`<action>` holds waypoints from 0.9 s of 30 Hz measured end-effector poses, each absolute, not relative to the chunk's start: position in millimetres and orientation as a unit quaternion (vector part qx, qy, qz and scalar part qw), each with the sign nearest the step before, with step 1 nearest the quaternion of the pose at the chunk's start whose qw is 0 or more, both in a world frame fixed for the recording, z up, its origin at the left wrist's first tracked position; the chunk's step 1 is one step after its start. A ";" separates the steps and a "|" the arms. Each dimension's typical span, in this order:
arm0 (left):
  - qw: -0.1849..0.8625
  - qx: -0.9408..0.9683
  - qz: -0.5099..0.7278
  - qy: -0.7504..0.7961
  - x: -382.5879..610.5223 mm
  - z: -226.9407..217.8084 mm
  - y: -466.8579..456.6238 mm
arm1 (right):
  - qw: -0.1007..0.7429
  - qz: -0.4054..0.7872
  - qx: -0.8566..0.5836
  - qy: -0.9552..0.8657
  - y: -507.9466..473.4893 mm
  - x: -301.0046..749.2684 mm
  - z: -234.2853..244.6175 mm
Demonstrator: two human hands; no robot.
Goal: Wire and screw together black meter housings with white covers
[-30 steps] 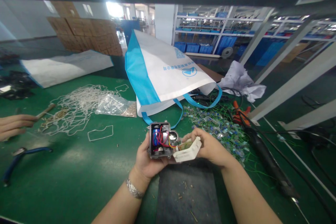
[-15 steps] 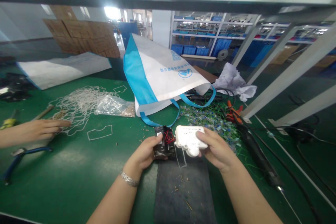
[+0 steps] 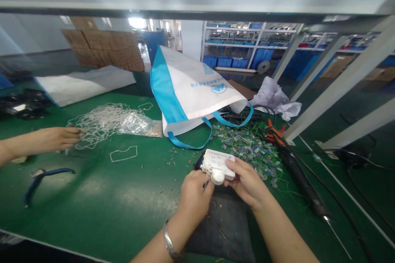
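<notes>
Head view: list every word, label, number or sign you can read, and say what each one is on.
None of the text here reads clearly.
White and blue bag: a line of blue characters, a blue round logo and a square code; too blurred to read.
White cover held by the left hand and right hand: small dark marks; too small to read.
Cardboard boxes: no legible print.

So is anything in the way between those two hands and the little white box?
Nothing visible is. The left hand and the right hand both already touch the white box, which sits on top of a dark part over the dark mat. The other person's hand is far off.
</notes>
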State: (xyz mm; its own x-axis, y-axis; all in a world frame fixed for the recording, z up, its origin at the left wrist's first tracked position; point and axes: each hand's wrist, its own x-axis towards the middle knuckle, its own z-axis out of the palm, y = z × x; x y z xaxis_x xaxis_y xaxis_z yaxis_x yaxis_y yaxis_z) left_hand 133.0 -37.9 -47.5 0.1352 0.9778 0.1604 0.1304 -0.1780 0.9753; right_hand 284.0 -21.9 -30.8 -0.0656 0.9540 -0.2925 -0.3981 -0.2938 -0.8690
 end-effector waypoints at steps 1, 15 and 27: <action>0.484 0.579 0.474 0.453 128.2 -46.9 -36.1 | 0.512 0.660 -0.459 -0.304 -22.6 286.2 -31.6; 0.027 0.613 0.276 0.740 -40.0 41.1 40.6 | 0.369 0.619 -0.496 -0.485 -47.9 315.2 -35.8; 0.245 0.854 0.209 0.408 86.9 -21.3 -30.8 | 0.185 0.367 -0.518 -0.750 -85.6 319.8 1.0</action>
